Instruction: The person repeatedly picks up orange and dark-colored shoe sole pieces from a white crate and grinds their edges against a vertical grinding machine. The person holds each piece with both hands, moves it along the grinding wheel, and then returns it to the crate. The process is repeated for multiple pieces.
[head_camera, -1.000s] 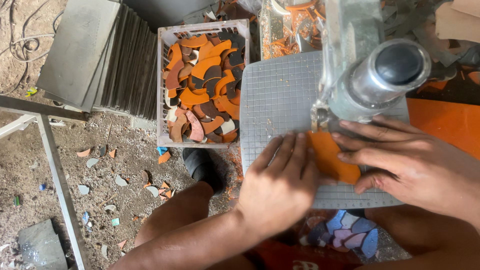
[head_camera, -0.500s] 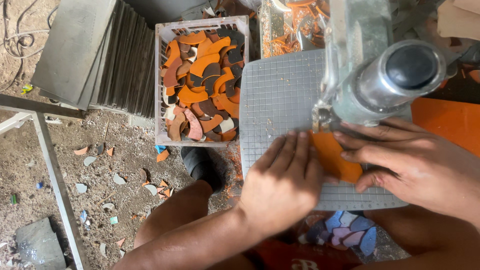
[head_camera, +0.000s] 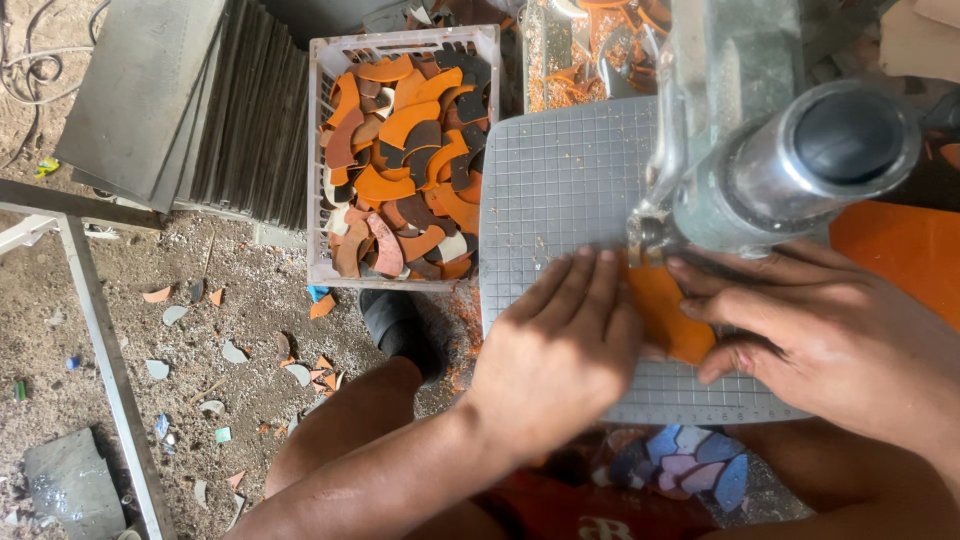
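1. Head view, my hands: my left hand lies flat, fingers together and stretched out, pressing down on the gridded tabletop and on the left edge of the orange tile piece. My right hand lies on the other side, fingers spread and pressing the same piece from the right. Neither hand is clamped around it; both pin it flat.
2. Head view, the piece: the orange tile piece sits on the gridded tabletop between my two hands, its upper end just under the front of the grey cutting machine, which rises over the tabletop and hides part of it.
3. Head view, beside the tabletop: a white plastic crate stands to the left, touching or just beside the tabletop edge, full of curved orange, brown and dark tile offcuts. Left of the crate a stack of grey slabs leans on edge.
4. Head view, below: the dirt floor is strewn with small chips. My black shoe rests near the crate. A cluster of blue and pink cut pieces lies below the tabletop's near edge.
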